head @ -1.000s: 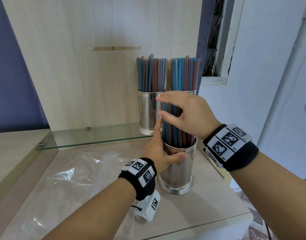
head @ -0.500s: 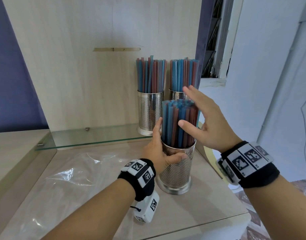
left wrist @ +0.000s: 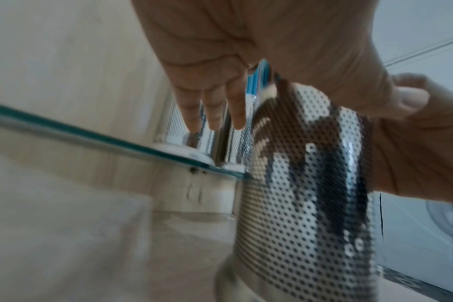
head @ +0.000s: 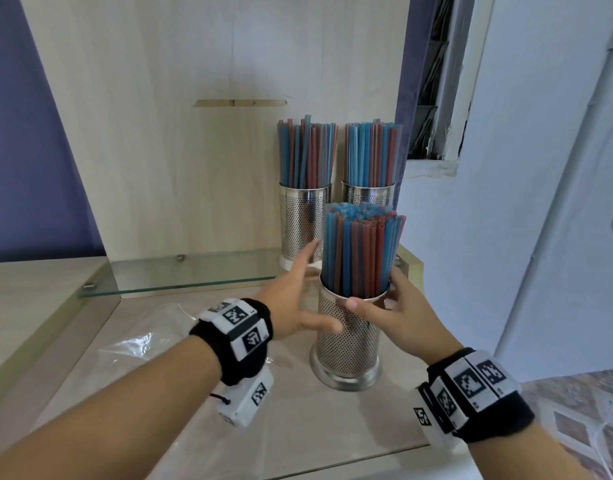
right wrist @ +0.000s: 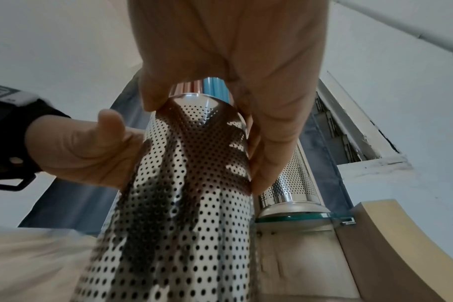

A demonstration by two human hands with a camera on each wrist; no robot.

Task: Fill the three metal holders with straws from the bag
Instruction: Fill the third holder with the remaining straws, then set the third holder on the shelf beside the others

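A perforated metal holder (head: 348, 341) stands on the counter, packed with blue and red straws (head: 362, 251). My right hand (head: 388, 306) grips it just under the rim, thumb in front and fingers round the right side; the right wrist view shows this hand (right wrist: 220, 61) wrapped on the holder (right wrist: 184, 204). My left hand (head: 300, 299) is open at the holder's left side, with fingers straight and the thumb touching the metal. Two more holders, the left one (head: 303, 220) and the right one (head: 367, 194), stand full of straws on the glass shelf (head: 194, 275) behind.
A flat clear plastic bag (head: 138, 344) lies on the counter to the left. The glass shelf's front edge runs just behind the near holder. A wooden back panel (head: 194, 150) rises behind the shelf. The counter ends close to the holder's right.
My right hand has come down from the straw tops to the holder's rim and taken hold. My left hand has let go of the holder and straightened its fingers.
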